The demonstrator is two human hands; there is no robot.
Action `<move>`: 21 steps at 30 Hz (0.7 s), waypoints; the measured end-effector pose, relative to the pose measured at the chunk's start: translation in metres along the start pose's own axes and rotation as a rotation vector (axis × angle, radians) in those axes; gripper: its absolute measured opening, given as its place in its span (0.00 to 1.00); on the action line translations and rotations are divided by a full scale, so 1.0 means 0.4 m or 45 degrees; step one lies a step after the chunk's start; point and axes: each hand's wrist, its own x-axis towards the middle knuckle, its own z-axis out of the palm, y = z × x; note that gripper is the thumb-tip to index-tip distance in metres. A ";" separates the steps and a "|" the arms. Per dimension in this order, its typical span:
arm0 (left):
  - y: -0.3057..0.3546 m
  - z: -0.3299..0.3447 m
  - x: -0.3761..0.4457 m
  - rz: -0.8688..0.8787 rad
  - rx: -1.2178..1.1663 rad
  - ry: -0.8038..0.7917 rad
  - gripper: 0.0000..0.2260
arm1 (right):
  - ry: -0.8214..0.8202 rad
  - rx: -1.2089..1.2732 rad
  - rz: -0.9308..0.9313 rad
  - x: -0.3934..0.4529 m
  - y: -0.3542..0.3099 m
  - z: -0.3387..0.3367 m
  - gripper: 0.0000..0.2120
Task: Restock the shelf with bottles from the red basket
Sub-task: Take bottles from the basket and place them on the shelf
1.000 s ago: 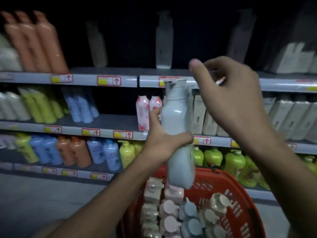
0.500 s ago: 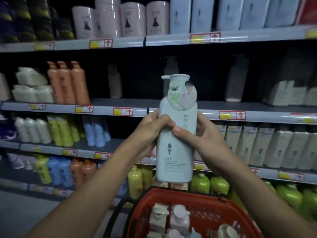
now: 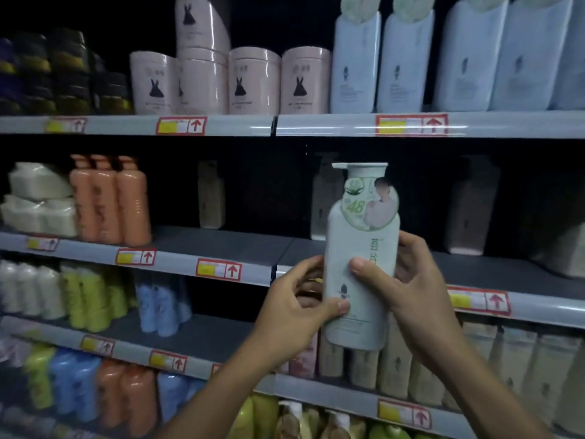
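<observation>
Both hands — the left hand [image 3: 296, 307] and the right hand [image 3: 408, 280] — have fingers curled round the pale bottle [image 3: 361, 264]. If it goes onto the dark shelf [image 3: 474, 270] crooked, it might tip — or bump the bottle behind [image 3: 468, 204].

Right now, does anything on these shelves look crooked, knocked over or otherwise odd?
One thing: on the top shelf, a pink canister stacked on the pink canister row leans to the right. The pale bottle in both hands is upright; nothing looks spilled or damaged.

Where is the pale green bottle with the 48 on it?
In the head view, right of centre, the pale green bottle is upright between the left hand and right hand.
</observation>
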 end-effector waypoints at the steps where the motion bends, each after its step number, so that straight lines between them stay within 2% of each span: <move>1: -0.008 -0.001 0.028 0.020 -0.006 0.041 0.27 | -0.041 -0.111 -0.059 0.031 0.009 0.001 0.31; 3: -0.020 -0.001 0.080 0.039 -0.040 0.123 0.28 | -0.147 -0.331 -0.143 0.081 0.030 0.006 0.36; 5: -0.028 -0.005 0.133 0.065 -0.054 0.179 0.29 | -0.231 -0.384 -0.180 0.126 0.056 0.015 0.41; 11: -0.045 -0.033 0.290 0.142 0.077 0.199 0.30 | -0.096 -0.320 -0.237 0.267 0.118 0.048 0.30; 16: -0.082 -0.039 0.370 0.092 0.058 0.238 0.30 | -0.111 -0.416 -0.238 0.355 0.159 0.074 0.31; 21: -0.128 -0.054 0.383 0.040 0.140 0.225 0.26 | -0.149 -0.534 -0.195 0.372 0.201 0.101 0.34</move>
